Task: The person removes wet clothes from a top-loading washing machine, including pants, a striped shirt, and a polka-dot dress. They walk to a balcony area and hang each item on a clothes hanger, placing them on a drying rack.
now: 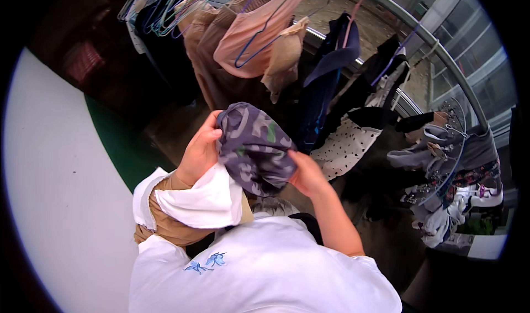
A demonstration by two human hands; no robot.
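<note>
A dark camouflage garment (pixel 256 147) in grey, purple and green hangs bunched between my two hands, in front of my chest. My left hand (pixel 200 151) is closed on its left upper edge, thumb on top. The right side of the cloth is in the fingers of my right hand (pixel 305 172), slightly smeared by motion. What kind of garment it is does not show clearly. Draped over my left forearm are a white cloth (pixel 207 198) and a brown garment (pixel 172 214).
Ahead, a metal rail (pixel 441 39) carries clothes on hangers, among them a pink garment (pixel 256 39) and a dotted white one (pixel 348 144). A clip hanger (pixel 455 164) with small laundry hangs at right. Empty hangers (pixel 165 6) crowd the upper left. A white surface (pixel 61 191) curves along the left.
</note>
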